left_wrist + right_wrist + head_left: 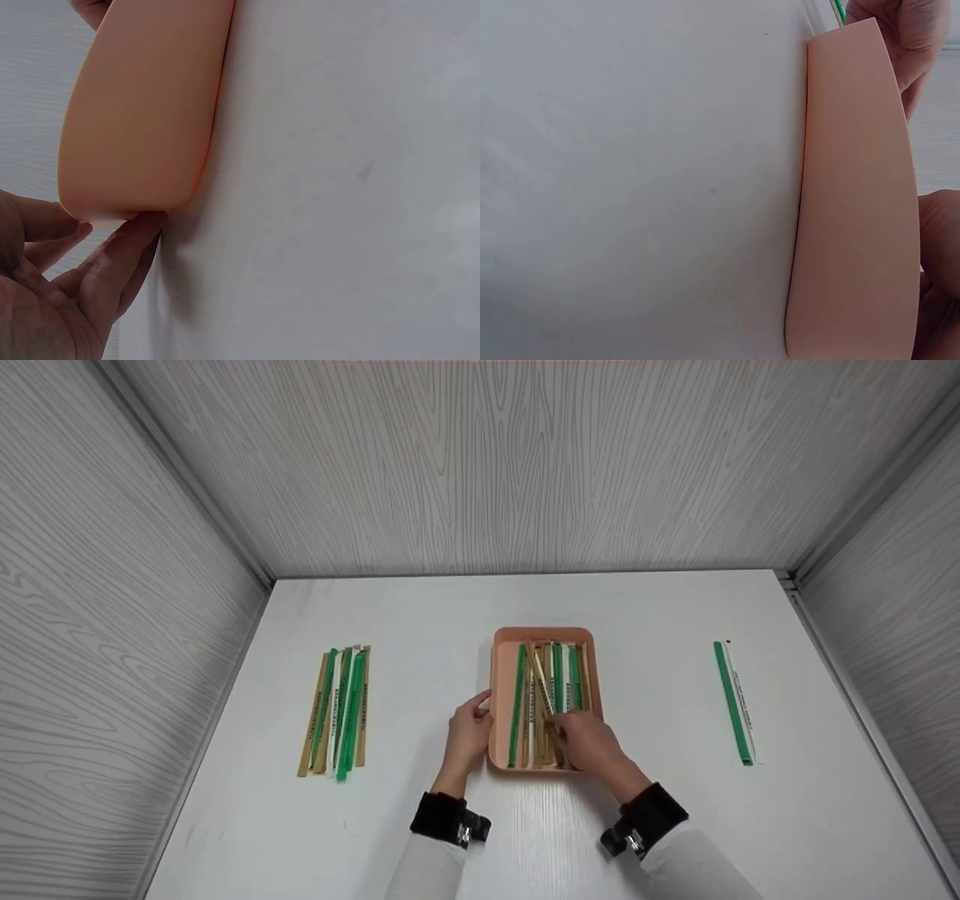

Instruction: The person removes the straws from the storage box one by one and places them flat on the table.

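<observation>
Left wall [112,585]: one pale grey panel with wavy wood-grain lines.
Left bundle [352,712]: slim, straight sticks in brown, green and white, paper-like in finish, some with dark print; they lie lengthwise on the table, well apart from the tray, overlapping so that an exact count is hidden.
Left hand [469,735]: bare, just beside the tray's left side, forearm reaching in from the near edge; fingers loosely bent, fingertips touching the outside of the tray without wrapping round it. One black strap [439,814] circles the wrist, above a pale sleeve [427,870].
Tray [504,705]: one, salmon pink, smooth and matt, a shallow rectangle with rounded corners, resting mid-table.
Tray sticks [574,675]: the same slim kind, laid lengthwise side by side, with a bare strip of tray floor at their left; at least three are green, the others brown and white, too crowded to count.
Tilted stick [538,671]: leans across its neighbours inside the tray, its lower part meeting the right fingertips.
Right hand [592,746]: over the tray's near right part, back upward, thumb and fingers pinching the tilted stick; a second black strap at the wrist.
Table [652,675]: white, smooth, faintly marked.
Right pair [732,705]: two sticks, one green, one white with small print, nearly parallel, well apart from the tray.
</observation>
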`<state>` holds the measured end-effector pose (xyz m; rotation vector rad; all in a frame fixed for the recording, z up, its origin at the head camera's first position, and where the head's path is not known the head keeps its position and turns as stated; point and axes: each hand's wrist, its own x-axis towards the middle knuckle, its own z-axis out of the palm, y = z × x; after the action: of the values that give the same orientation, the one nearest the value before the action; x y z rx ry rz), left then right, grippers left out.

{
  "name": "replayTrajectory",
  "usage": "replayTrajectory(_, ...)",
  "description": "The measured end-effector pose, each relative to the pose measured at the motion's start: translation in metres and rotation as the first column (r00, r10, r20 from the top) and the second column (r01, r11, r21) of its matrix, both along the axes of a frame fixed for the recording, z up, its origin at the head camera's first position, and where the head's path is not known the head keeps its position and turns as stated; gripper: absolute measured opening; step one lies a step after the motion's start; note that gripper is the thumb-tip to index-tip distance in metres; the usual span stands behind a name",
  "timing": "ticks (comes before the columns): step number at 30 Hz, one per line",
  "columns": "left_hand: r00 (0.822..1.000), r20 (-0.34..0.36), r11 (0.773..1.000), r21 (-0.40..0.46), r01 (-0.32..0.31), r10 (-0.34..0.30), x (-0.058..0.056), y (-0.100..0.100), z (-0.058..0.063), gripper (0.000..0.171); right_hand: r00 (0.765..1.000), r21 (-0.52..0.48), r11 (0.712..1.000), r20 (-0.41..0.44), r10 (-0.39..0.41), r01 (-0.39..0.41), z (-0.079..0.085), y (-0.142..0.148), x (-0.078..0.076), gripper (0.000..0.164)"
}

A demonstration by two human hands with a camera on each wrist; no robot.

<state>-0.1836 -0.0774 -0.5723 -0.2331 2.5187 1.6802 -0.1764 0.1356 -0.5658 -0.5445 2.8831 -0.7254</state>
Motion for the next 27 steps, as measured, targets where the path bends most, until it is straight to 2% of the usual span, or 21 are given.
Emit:
replayTrajectory(9, 1.000, 0.002, 1.000, -0.019, -0.004, 0.004, 0.000, 0.000, 0.000, 0.045, 0.998, -0.054, 0.998, -0.062, 0.026, -0.030, 0.001, -0.004, 0.002, 0.017)
replayTrajectory(12, 1.000, -0.002, 1.000, -0.022, -0.001, 0.001, 0.000, 0.000, 0.000, 0.044, 0.998, -0.076, 0.997, -0.051, 0.023, -0.026, 0.001, -0.005, 0.002, 0.017)
replayTrajectory(18, 1.000, -0.002, 1.000, -0.014, -0.005, 0.004, 0.001, 0.000, 0.001, 0.044, 0.999, -0.159, 0.986, 0.033, -0.043, 0.047, 0.008, 0.001, 0.003, 0.036)
replayTrajectory(21, 1.000, -0.001, 1.000, -0.014, -0.006, 0.006, 0.001, 0.000, 0.001, 0.044, 0.996, -0.202, 0.976, 0.040, -0.076, 0.083, 0.013, 0.005, 0.003, 0.045)
replayTrajectory(27, 1.000, 0.003, 1.000, -0.016, -0.003, 0.003, 0.000, 0.000, 0.000, 0.044, 0.991, -0.296, 0.946, 0.027, -0.130, 0.132, 0.020, 0.017, 0.003, 0.043)
